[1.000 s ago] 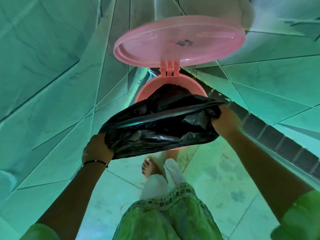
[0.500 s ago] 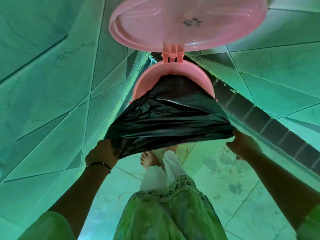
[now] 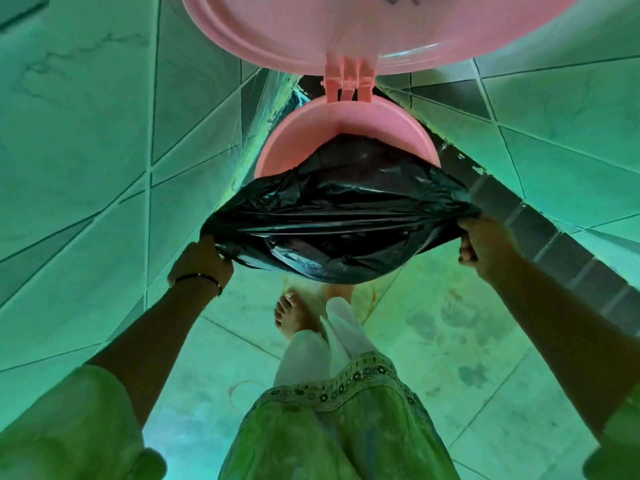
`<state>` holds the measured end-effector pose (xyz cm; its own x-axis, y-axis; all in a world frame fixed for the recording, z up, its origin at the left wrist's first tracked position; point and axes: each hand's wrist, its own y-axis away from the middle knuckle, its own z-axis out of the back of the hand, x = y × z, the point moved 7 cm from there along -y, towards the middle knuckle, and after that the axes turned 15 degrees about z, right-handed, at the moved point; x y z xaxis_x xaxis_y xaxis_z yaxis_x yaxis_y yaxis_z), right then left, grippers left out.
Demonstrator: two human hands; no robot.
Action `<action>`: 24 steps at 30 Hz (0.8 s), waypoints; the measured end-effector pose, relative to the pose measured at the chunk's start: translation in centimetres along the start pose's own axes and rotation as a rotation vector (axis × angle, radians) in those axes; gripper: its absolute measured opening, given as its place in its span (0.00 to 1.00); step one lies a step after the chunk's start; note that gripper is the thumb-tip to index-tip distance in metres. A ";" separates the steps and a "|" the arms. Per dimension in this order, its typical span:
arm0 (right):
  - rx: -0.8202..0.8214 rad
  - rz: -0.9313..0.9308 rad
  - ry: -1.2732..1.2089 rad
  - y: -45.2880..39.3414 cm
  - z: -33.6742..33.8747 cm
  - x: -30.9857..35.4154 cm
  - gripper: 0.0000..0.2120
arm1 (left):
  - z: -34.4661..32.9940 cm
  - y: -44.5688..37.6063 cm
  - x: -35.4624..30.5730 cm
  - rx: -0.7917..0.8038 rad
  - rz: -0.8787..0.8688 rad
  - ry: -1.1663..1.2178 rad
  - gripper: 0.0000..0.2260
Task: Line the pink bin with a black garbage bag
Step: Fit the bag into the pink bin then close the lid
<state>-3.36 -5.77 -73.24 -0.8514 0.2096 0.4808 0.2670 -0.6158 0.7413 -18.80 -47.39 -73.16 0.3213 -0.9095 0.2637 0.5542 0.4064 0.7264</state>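
The black garbage bag hangs half inside the pink bin, its near edge pinched taut by the left hand and right hand — best stretched evenly down over the near rim — without tearing.

Both arms reach forward and down, spread wide. The left hand and right hand are each clenched, knuckles up, gripping tight.
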 end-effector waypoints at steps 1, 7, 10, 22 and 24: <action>0.000 -0.013 -0.041 -0.5 -0.2 0.6 0.12 | 0.5 -0.9 -1.2 0.019 -0.040 0.057 0.22; 0.086 0.103 -0.178 -2.2 -2.7 6.7 0.08 | 3.6 -2.6 -6.7 0.276 0.104 0.573 0.18; 0.219 0.239 -0.107 -2.2 -4.4 10.1 0.17 | 5.5 -1.7 -9.3 0.338 0.195 0.855 0.18; 0.360 0.536 0.415 -3.9 -7.3 15.6 0.26 | 8.5 -1.6 -17.0 0.260 -0.176 0.667 0.20; 0.337 0.514 0.421 -4.8 -7.4 15.4 0.23 | 8.1 -2.0 -16.4 0.354 -0.104 0.730 0.27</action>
<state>-21.05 -5.21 -72.84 -0.6649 -0.3926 0.6355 0.7443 -0.2770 0.6076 -31.43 -34.05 -73.79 0.7684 -0.6057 -0.2067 0.3727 0.1610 0.9139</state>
